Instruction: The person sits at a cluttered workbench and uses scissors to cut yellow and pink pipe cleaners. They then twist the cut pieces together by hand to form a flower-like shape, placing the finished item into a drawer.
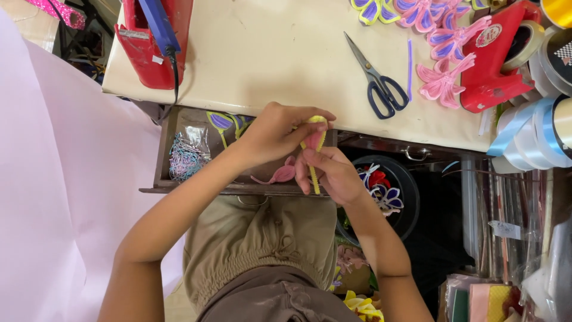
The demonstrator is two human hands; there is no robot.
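Pinching a yellow pipe cleaner between them, the left hand and the right hand meet just over the near edge of a cream table. The left hand's fingers curl over the bent top of the piece, while the right hand's thumb and fingers close on its stem lower down. A pink pipe-cleaner leaf shows just below the hands, partly hidden by them, over an open wooden drawer that holds a bag of tangled thread. Farther off on the tabletop lie blue-handled scissors, with pink and purple pipe-cleaner flowers to their right beside a red tape dispenser. A red tool stand sits at the far left. Ribbon rolls crowd the right edge, and a dark bowl of finished flowers sits partly behind the right wrist.
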